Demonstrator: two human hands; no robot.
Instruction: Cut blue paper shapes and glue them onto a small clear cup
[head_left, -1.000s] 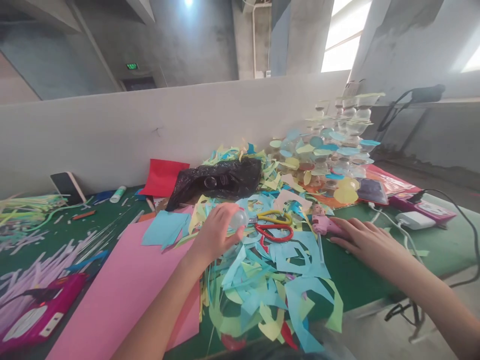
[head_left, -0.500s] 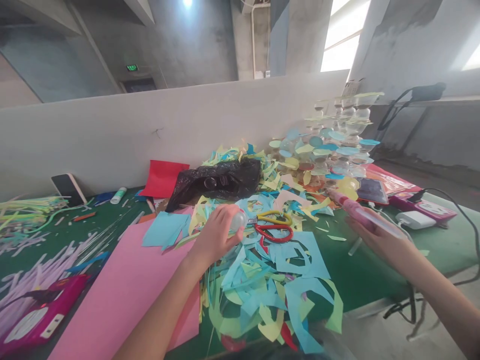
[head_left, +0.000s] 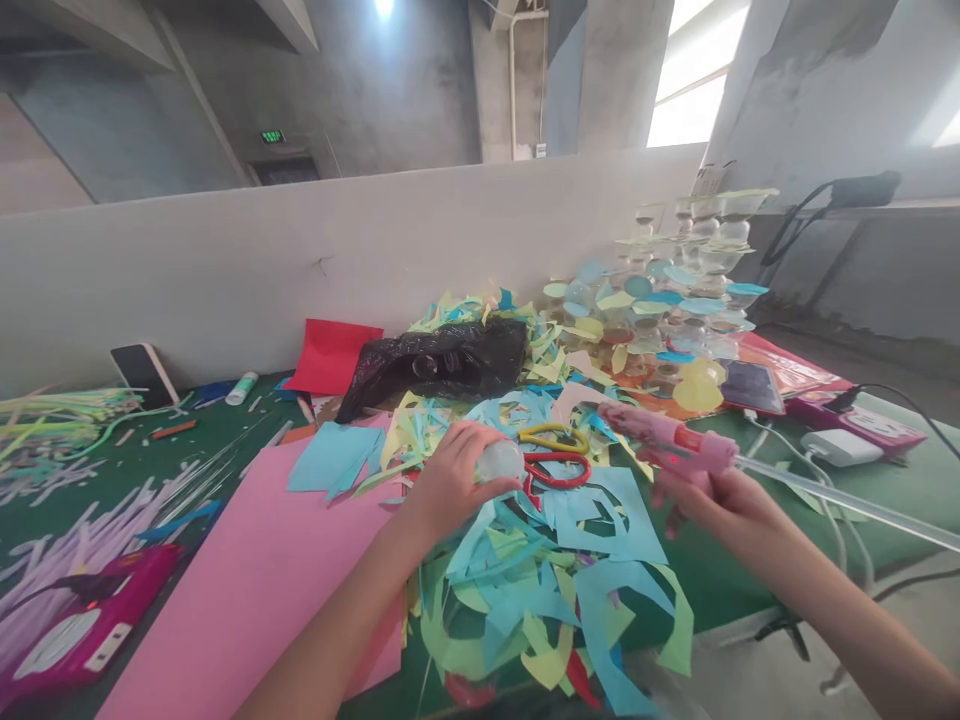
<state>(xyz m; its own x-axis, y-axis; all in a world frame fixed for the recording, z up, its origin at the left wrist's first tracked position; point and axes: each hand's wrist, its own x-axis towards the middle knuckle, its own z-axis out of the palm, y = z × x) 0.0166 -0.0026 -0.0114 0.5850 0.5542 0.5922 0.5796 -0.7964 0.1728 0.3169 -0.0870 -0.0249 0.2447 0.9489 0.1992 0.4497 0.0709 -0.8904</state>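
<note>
My left hand [head_left: 454, 478] is closed round a small clear plastic ball [head_left: 501, 460], held just above a heap of blue, yellow and green paper scraps [head_left: 547, 570]. My right hand [head_left: 720, 500] grips a pink hot glue gun [head_left: 664, 432], its nozzle pointing left toward the ball and a clear glue stick [head_left: 847, 500] jutting out the back to the right. Yellow-handled and red-handled scissors [head_left: 553, 455] lie on the scraps between the two hands.
A large pink sheet [head_left: 247, 580] lies at front left on the green table [head_left: 757, 570]. A black plastic bag [head_left: 439, 362] and red paper [head_left: 330, 355] sit behind. Stacked clear balls with paper discs [head_left: 675, 290] rise at right. A phone [head_left: 142, 375] leans on the white partition; chargers and cables lie far right.
My right hand picked the glue gun up off the table, lifted it and swung its nozzle left toward the ball. My left hand kept hold of the ball, shifting slightly right.
</note>
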